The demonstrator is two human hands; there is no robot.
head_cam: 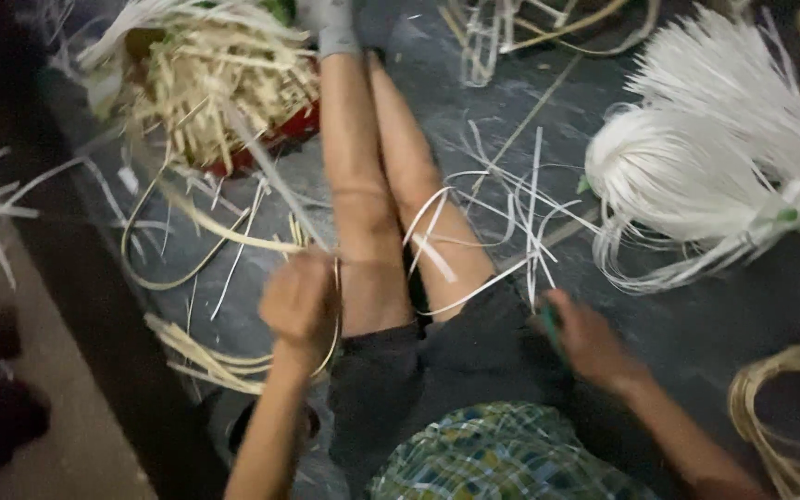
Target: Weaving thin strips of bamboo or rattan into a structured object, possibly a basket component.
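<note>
Left hand [300,301] grips a pale cane strip [233,236]; right hand [581,333] clutches a green-handled tool [551,324] beside white strips [511,213].

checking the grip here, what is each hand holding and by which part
The left hand grips a pale cane strip near its lower end. The right hand holds something green; blur hides which part.
</note>
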